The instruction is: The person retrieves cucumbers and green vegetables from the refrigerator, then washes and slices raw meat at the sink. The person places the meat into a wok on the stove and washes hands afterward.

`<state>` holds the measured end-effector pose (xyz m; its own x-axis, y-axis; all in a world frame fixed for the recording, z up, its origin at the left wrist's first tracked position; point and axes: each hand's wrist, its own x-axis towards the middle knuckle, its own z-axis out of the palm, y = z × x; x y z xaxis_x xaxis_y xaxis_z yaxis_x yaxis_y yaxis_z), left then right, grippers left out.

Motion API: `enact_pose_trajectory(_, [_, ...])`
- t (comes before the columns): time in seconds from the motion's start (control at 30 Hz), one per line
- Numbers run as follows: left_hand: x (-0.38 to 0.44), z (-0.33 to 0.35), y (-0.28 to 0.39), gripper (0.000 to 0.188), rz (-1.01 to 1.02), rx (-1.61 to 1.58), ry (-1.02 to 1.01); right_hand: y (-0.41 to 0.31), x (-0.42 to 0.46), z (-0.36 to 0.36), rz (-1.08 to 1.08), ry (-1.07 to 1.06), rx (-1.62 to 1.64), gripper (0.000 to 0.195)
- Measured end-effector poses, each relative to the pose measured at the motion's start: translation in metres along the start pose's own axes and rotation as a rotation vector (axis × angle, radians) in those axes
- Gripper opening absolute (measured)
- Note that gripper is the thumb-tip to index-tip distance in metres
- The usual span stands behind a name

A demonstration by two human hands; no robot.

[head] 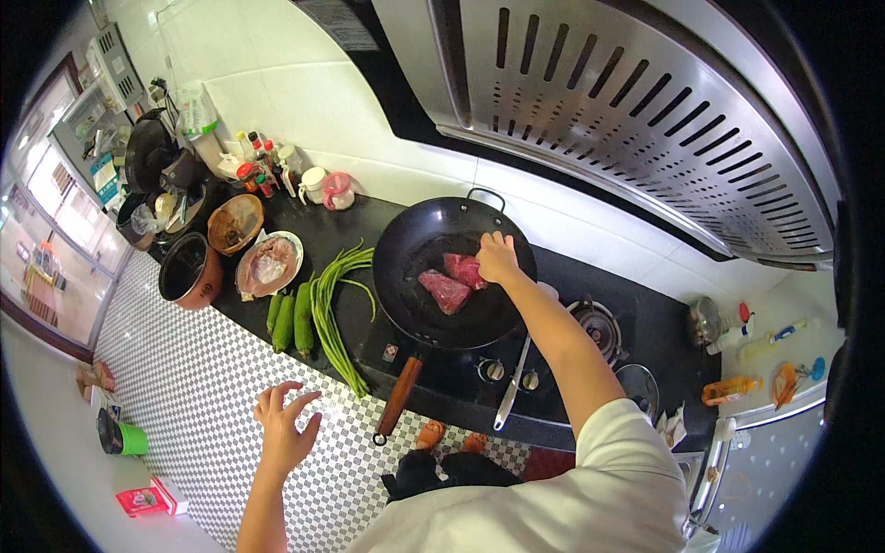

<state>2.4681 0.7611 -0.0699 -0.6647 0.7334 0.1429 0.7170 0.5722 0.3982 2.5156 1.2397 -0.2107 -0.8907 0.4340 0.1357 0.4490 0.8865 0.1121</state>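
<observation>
A black wok [401, 276] sits on the stove, its wooden handle [399, 397] pointing towards me. Two pieces of raw red meat lie in its middle, a nearer piece [444, 292] and a farther piece [461, 268]. With bent fingers, my right hand [498, 258] reaches over the wok and grips the right edge of the farther piece; its fingertips are partly hidden. My left hand [285, 427] hovers in the air left of the wok handle, fingers spread and holding nothing. Long green beans [332, 304] lie on the counter just left of the wok.
Left of the beans are green gourds [303, 319], a plate of pale raw meat [268, 265], a woven basket [236, 222] and a pot [200, 280]. A metal-handled utensil [511, 397] crosses the stove front by a bare burner [596, 330]. The range hood [622, 131] overhangs the back.
</observation>
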Motion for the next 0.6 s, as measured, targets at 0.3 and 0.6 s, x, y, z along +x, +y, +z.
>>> enact_pose_trajectory(0.3, [0.011,0.011,0.01,0.033,0.082,-0.006,-0.006,-0.003,-0.013,-0.013,0.047,0.066,0.098,0.023])
enact_pose_trajectory(0.6, [0.022,0.014,0.013,0.035,0.107,-0.047,0.009,-0.007,-0.046,-0.071,0.05,0.446,0.347,0.02])
